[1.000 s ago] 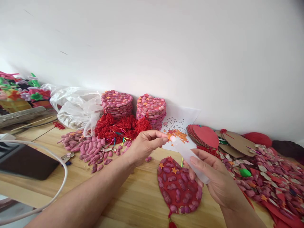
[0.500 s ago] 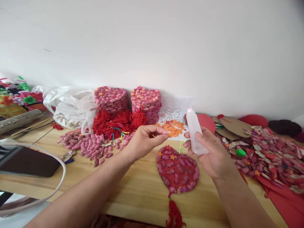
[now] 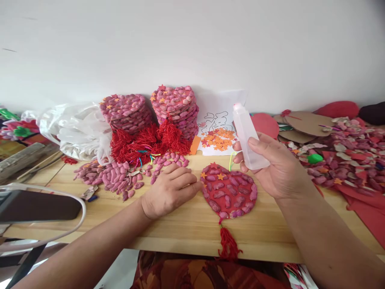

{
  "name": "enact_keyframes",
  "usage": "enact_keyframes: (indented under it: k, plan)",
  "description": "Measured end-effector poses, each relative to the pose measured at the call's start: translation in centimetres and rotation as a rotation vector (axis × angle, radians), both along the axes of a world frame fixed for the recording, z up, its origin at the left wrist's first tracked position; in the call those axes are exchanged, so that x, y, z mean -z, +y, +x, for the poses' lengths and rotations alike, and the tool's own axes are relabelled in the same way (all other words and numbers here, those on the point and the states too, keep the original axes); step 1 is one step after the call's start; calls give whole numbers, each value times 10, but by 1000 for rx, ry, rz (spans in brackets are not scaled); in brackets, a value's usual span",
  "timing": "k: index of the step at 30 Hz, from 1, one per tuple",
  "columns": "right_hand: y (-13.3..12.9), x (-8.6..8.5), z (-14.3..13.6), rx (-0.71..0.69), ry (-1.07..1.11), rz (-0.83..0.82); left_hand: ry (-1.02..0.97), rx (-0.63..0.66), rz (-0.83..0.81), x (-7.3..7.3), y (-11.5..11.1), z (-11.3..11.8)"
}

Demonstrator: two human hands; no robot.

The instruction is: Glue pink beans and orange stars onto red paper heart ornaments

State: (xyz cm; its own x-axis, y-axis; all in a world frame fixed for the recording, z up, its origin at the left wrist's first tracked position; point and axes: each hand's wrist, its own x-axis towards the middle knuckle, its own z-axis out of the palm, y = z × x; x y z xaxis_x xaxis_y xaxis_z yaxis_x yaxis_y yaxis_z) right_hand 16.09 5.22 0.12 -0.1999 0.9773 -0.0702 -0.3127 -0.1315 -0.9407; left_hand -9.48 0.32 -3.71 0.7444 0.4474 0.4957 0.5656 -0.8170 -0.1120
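Observation:
My right hand [image 3: 270, 166] is closed around a translucent white squeeze bottle [image 3: 248, 138], held upright with a slight tilt and its pinkish tip pointing up. Below it on the table lies a red rounded ornament [image 3: 230, 192] covered with pink-dyed peanut shells, with a yellow-green loop on top and a red tassel [image 3: 228, 243] at the bottom. A few star cut-outs sit along its upper left. My left hand [image 3: 174, 188] reaches its left edge, fingers curled together, the fingertips at a small orange star [image 3: 205, 185] on the rim.
Behind are orange and red stars [image 3: 219, 139] on white paper, two stacks of shell-covered ornaments [image 3: 176, 104], red tassels [image 3: 135, 144] and loose pink shells [image 3: 116, 176]. A white plastic bag [image 3: 81, 132] and a dark device [image 3: 39, 206] lie left; shells and cardboard discs [image 3: 309, 122] right.
My left hand has moved down from in front of the stars to the ornament's left edge, where a small star now shows. My right hand still holds the bottle. The view has tilted down.

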Motion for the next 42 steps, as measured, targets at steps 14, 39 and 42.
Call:
enact_keyframes:
  k: [14, 39, 42]
  plan:
    - [0, 1, -1, -12, -35, 9, 79, 109, 81, 5, 3, -3]
    - [1, 1, -1, 7, -36, -11, 139, 137, 127, 9, 2, -5]
    - [1, 1, -1, 7, -32, -13, 146, 134, 133, 9, 1, -5]
